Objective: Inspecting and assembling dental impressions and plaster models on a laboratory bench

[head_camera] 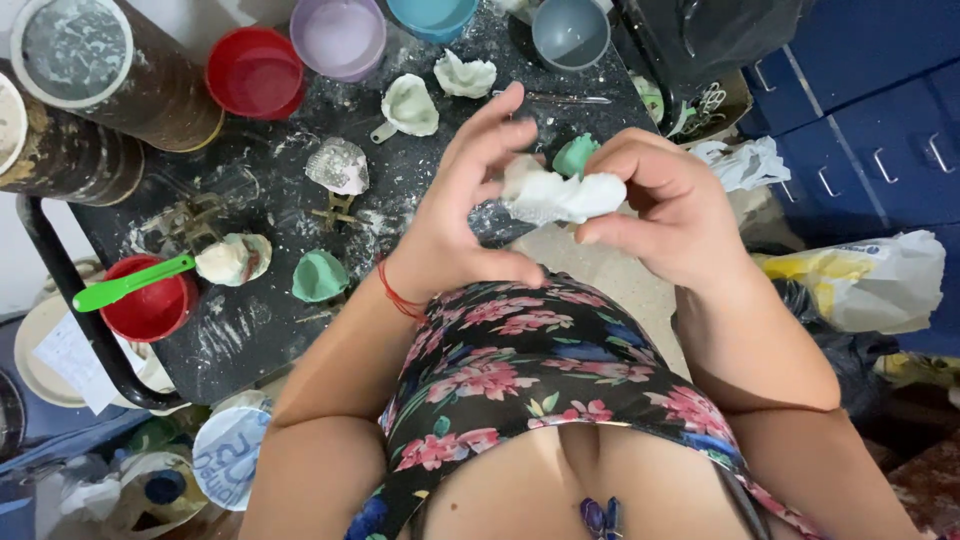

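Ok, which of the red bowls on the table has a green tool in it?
The lower red bowl near the table's left edge: a green tool lies across it. The upper red bowl has none.

a lumpy white plaster piece (560,195) sits just above the centre of the frame, raised off the desk. it is irregular, chalky and matte, lying roughly level, pinched at its left end and its right end by fingertips.

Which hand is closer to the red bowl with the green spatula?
Left. The left hand is to the right of the red bowl; the right hand is farther right, past the white lump both hold.
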